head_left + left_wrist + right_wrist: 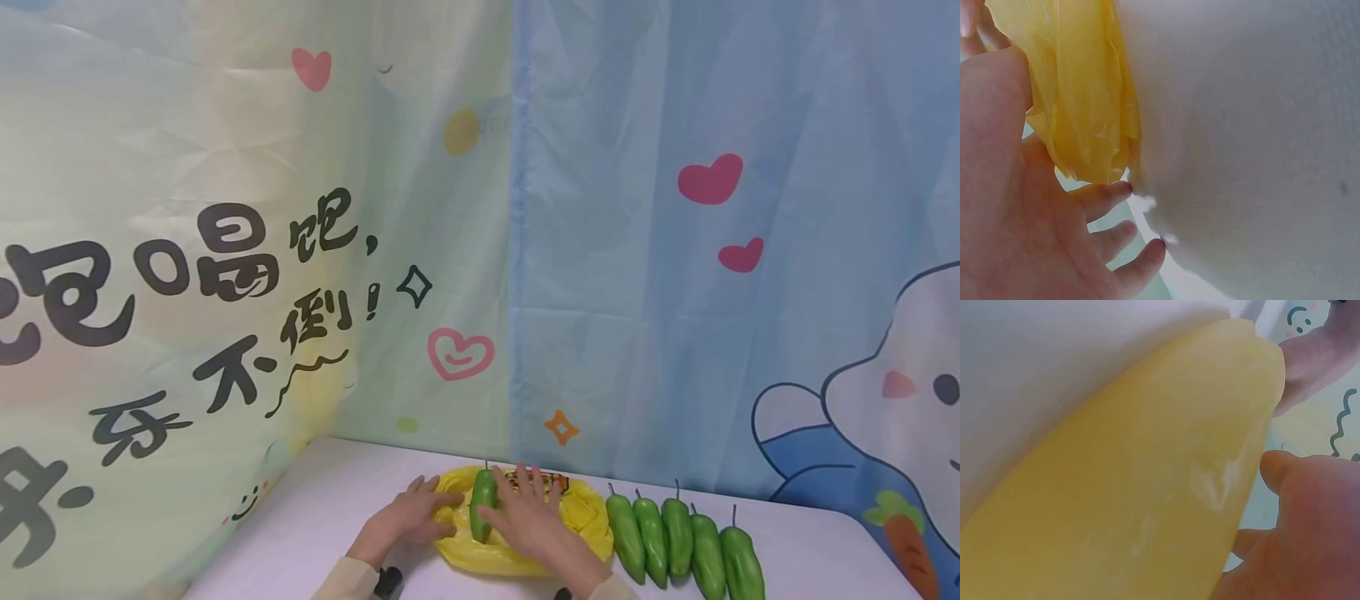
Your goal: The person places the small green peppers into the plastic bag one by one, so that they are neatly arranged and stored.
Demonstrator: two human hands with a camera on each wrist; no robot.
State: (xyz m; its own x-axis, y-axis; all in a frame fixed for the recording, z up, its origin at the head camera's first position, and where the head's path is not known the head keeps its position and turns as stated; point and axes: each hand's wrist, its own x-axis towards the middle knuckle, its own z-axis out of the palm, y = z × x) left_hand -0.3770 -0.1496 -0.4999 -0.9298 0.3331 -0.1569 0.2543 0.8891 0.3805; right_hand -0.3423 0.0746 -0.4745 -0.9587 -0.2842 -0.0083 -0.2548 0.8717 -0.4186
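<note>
A yellow plastic bag lies spread on the table, and a green chili pepper rests on top with its stem pointing away from me. At the bag's left edge is my left hand, its fingers loosely extended; the left wrist view shows its thumb side against the crinkled plastic. My right hand is over the bag with fingers spread, its thumb side close to the pepper's right side. Yellow plastic fills much of the right wrist view beside the right hand.
Several more green peppers lie in a row to the right of the bag, stems away from me. The pale table meets printed curtains at the back and left. Dark wrist mounts sit near the sleeves.
</note>
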